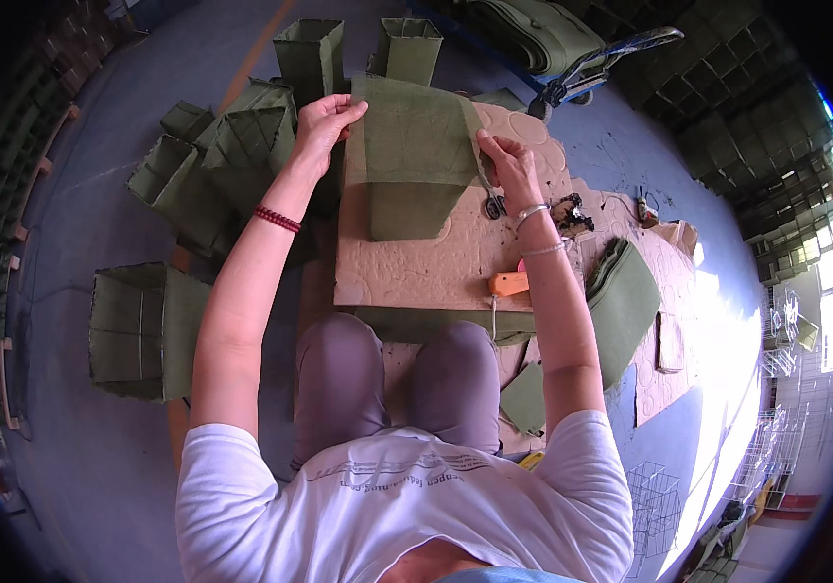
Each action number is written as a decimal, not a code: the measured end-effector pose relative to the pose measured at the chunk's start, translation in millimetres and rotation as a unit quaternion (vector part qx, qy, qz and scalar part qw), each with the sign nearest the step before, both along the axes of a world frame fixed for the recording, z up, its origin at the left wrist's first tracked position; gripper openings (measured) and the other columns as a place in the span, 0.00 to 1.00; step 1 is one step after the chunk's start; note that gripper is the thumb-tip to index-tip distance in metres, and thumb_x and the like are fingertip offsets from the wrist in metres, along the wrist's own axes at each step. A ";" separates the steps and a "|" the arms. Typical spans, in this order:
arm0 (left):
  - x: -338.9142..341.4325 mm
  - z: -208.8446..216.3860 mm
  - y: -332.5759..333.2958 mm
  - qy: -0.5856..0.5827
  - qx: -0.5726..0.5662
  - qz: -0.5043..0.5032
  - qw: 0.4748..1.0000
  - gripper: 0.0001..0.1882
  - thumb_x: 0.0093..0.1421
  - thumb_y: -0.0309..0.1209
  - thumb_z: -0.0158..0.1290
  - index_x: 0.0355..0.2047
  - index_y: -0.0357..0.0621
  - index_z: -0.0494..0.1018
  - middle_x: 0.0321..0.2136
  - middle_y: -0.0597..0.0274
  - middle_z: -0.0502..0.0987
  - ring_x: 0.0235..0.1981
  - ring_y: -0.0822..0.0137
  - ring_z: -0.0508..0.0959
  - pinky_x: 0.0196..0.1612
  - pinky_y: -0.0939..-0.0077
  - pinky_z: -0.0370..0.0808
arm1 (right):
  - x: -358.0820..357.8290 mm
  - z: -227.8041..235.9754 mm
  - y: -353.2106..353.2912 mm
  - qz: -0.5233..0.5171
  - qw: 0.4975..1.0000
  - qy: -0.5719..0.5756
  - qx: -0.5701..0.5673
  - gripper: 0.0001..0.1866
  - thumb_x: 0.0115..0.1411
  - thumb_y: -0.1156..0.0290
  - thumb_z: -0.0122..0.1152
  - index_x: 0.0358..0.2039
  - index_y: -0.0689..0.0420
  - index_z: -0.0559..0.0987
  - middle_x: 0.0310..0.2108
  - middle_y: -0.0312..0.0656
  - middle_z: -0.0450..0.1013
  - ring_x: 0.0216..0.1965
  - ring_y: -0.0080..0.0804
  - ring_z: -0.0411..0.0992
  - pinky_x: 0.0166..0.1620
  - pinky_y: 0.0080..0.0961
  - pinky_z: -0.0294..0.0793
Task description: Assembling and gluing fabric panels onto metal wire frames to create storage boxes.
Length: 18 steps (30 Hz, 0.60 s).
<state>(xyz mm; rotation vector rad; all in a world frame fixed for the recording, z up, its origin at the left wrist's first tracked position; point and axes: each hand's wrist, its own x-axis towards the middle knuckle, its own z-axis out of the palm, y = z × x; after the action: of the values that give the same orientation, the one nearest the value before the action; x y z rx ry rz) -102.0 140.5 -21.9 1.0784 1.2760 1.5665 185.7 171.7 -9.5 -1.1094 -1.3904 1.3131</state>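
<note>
A sheet of dark green felt [415, 146] lies spread on a tan cardboard board [416, 267] in front of my knees. My left hand [322, 124] pinches the sheet's upper left edge. My right hand [506, 167] grips its right edge. Scissors [494, 204] lie on the board just below my right hand, touching the felt's right side. An orange-handled tool [508, 283] rests near my right forearm at the board's front edge.
Several finished green felt boxes [212, 160] stand to my left and ahead, one larger [135, 330] by my left elbow. A stack of green felt sheets [623, 301] lies at my right. A cart [596, 68] stands at the back right. Wire racks [659, 496] are at lower right.
</note>
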 end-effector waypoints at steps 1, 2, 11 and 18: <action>0.4 -0.4 0.3 0.000 -0.002 -0.002 1.000 0.13 0.55 0.35 0.64 0.37 0.43 0.78 0.28 0.73 0.79 0.26 0.83 0.73 0.29 0.86 0.67 | 0.2 -0.9 0.4 -0.001 1.000 0.003 -0.001 0.17 0.59 0.57 0.66 0.25 0.59 0.81 0.14 0.25 0.64 0.14 0.11 0.56 0.18 0.14 0.51; 0.5 -0.4 0.3 0.001 -0.004 -0.003 1.000 0.13 0.55 0.35 0.64 0.37 0.43 0.78 0.28 0.73 0.79 0.26 0.83 0.73 0.29 0.86 0.67 | -0.7 -0.9 0.3 0.001 1.000 0.004 0.002 0.17 0.59 0.57 0.66 0.25 0.59 0.81 0.14 0.25 0.64 0.14 0.11 0.56 0.18 0.14 0.51; -1.1 -10.6 2.1 -0.011 -0.019 0.002 1.000 0.12 0.55 0.37 0.64 0.36 0.44 0.78 0.26 0.76 0.78 0.23 0.84 0.70 0.27 0.87 0.65 | -3.1 -2.8 -0.5 -0.008 1.000 -0.009 -0.010 0.17 0.59 0.57 0.66 0.23 0.57 0.80 0.14 0.24 0.64 0.15 0.11 0.56 0.18 0.14 0.51; -0.1 -11.5 2.5 -0.016 -0.033 0.003 0.999 0.11 0.55 0.37 0.64 0.35 0.46 0.78 0.25 0.77 0.77 0.23 0.84 0.70 0.27 0.87 0.65 | -1.8 -5.0 6.9 -0.011 1.000 -0.001 -0.027 0.18 0.59 0.56 0.65 0.22 0.57 0.78 0.14 0.26 0.64 0.14 0.13 0.58 0.18 0.15 0.53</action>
<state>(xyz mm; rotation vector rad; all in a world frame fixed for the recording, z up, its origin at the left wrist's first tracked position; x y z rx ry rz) -102.1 143.0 -33.4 1.0055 1.3008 1.5288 183.9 178.6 -14.5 -1.1593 -1.3466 1.3409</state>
